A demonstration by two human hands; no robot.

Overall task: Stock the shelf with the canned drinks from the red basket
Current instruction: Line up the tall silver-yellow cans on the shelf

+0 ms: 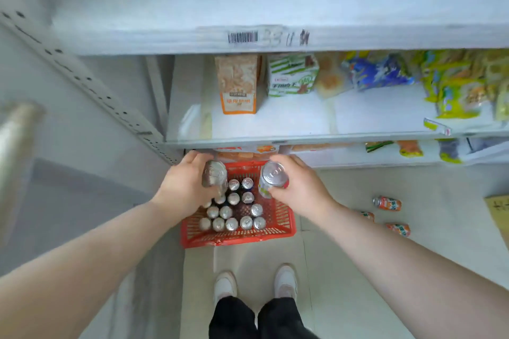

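A red basket [278, 224] stands on the floor at the foot of the white shelf unit, holding several upright cans [232, 212] seen by their silver tops. My left hand [184, 186] grips one silver-topped can [215, 173] above the basket's left side. My right hand [301, 187] grips another can [272, 177], white, green and red on its side, above the basket's right side. The top shelf board [192, 0] is bare and white. The shelf below [289, 124] has bare room at its front and left.
An orange carton [238, 85], a green-and-white carton [292, 77] and several snack bags [457, 82] stand on the middle shelf. Three orange cans [388, 203] lie on the floor to the right, with a cardboard piece [500, 212] beyond. My shoes [256, 282] are just behind the basket.
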